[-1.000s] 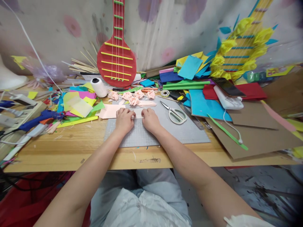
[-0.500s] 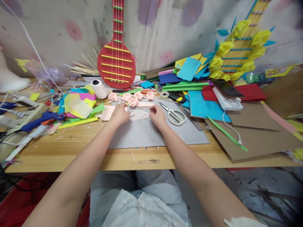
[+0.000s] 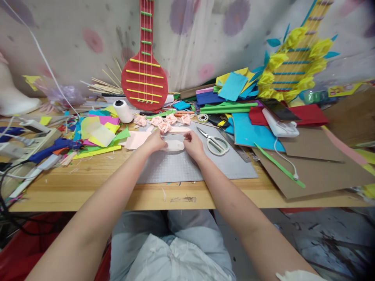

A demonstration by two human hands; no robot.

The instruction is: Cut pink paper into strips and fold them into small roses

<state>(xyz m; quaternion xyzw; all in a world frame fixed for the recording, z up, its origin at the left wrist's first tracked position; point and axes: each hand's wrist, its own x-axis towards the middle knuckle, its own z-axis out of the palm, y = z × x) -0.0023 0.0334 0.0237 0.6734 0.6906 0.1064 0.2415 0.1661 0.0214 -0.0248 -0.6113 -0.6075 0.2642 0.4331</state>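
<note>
Your wooden table [image 3: 88, 183] is crowded with coloured paper scraps on every side, and the one open working space is the grey cutting mat [image 3: 175, 168] right in front of you. Over its far edge both hands meet on one small piece of pink paper [image 3: 175, 146]. Your left hand [image 3: 154, 141] pinches its left end and your right hand [image 3: 193, 143] pinches its right end, fingers curled in rather than spread. Gripping both ends probably keeps the thin sheet taut and low over the mat. The scissors [image 3: 216, 143] lie just right of your right hand (handles toward you, within easy reach), and the pink paper roses [image 3: 164, 123] sit just beyond your fingertips, clear of the mat's middle.
</note>
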